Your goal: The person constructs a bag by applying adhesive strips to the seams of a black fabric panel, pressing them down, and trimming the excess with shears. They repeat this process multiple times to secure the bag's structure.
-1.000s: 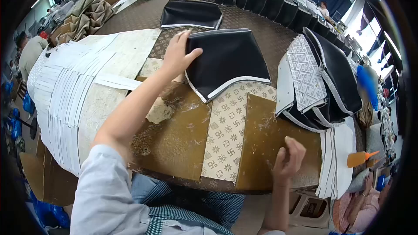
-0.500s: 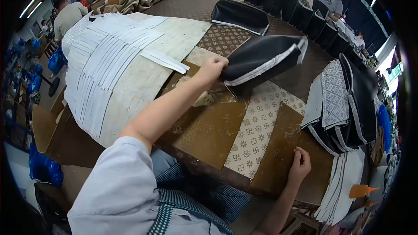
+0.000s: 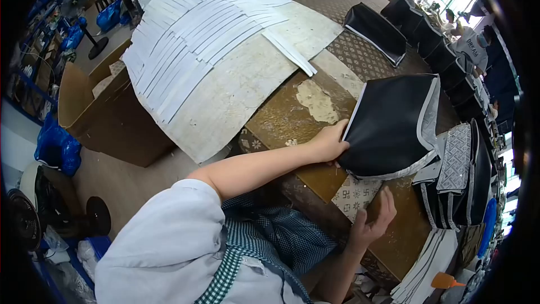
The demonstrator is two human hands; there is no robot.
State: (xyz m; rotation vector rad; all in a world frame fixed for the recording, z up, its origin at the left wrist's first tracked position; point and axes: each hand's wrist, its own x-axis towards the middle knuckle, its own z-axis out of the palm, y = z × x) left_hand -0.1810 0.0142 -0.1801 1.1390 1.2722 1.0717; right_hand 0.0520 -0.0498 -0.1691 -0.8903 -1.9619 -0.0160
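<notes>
A black piece with white edging [image 3: 391, 121] lies over the table's near right part, its broad side facing up. The left edge of this piece is pinched in my left hand [image 3: 329, 143]. Just below its lower edge is my right hand [image 3: 376, 219], fingers spread and holding nothing. Under and beside the piece show a brown board [image 3: 287, 118] and a patterned strip [image 3: 354, 196]. To the right stands a stack of black pieces with a grey patterned panel [image 3: 454, 157].
White strips [image 3: 185, 34] cover a pale sheet [image 3: 216, 110] at the left. A cardboard box [image 3: 115, 118] stands beside the table. Another black piece [image 3: 376, 34] lies farther back. White sheets [image 3: 430, 262] and an orange bottle [image 3: 445, 280] are at the lower right. People are in the background.
My left hand has brought the black piece nearer and lower, broad side up. My right hand has opened its fingers. The view has shifted, showing more of the left side.
</notes>
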